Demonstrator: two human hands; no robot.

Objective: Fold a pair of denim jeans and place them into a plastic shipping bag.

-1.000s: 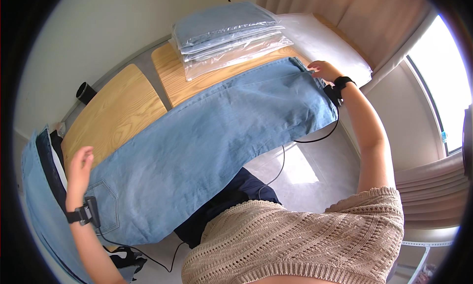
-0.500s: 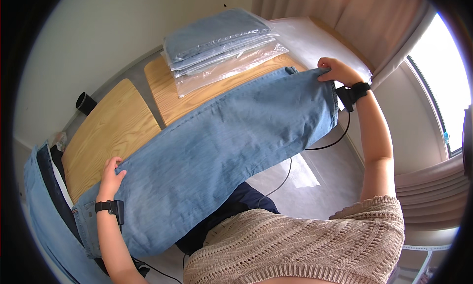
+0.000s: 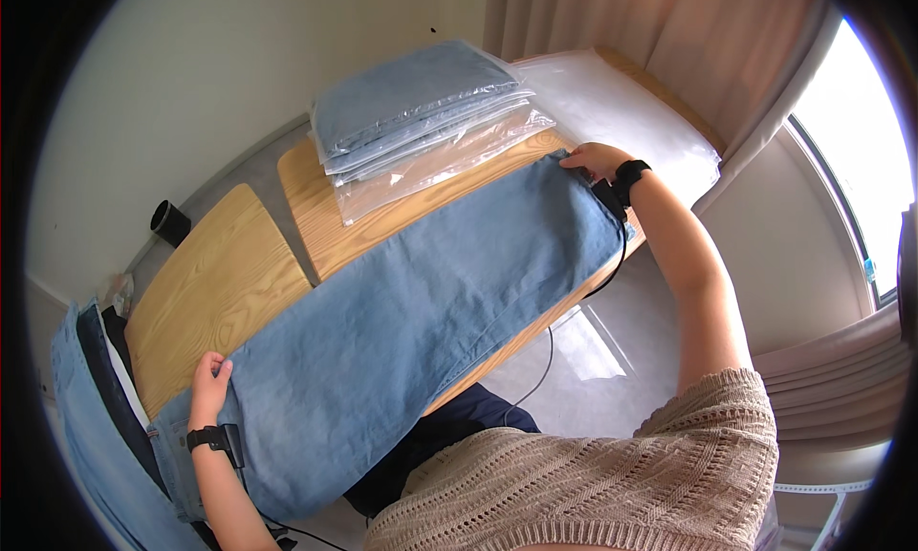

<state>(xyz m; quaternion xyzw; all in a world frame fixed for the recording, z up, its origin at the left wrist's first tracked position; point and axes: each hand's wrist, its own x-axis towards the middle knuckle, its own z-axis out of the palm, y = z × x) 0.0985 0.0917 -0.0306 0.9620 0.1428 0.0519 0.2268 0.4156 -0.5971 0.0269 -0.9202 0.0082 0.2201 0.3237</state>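
A pair of blue jeans point(image 3: 402, 322) lies folded lengthwise across the wooden table, running from the lower left to the upper right. My right hand point(image 3: 598, 159) pinches the far corner at the leg hems. At the other end, my left hand point(image 3: 209, 387) has its fingers curled on the far edge of the jeans, near the waist and a pocket. The underside of the cloth between my fingers is hidden. Black straps with small devices and cables are on both wrists.
Clear bags of folded jeans point(image 3: 411, 92) are stacked at the back of the table point(image 3: 225, 274). Clear plastic sheets point(image 3: 622, 102) lie at the far right. More denim point(image 3: 91, 417) hangs at the left edge. A black cylinder point(image 3: 170, 223) stands beyond the left tabletop.
My right hand has moved left and down, bringing the hem end from above the table onto its surface. The jeans now lie flatter. My left hand has shifted slightly nearer to me.
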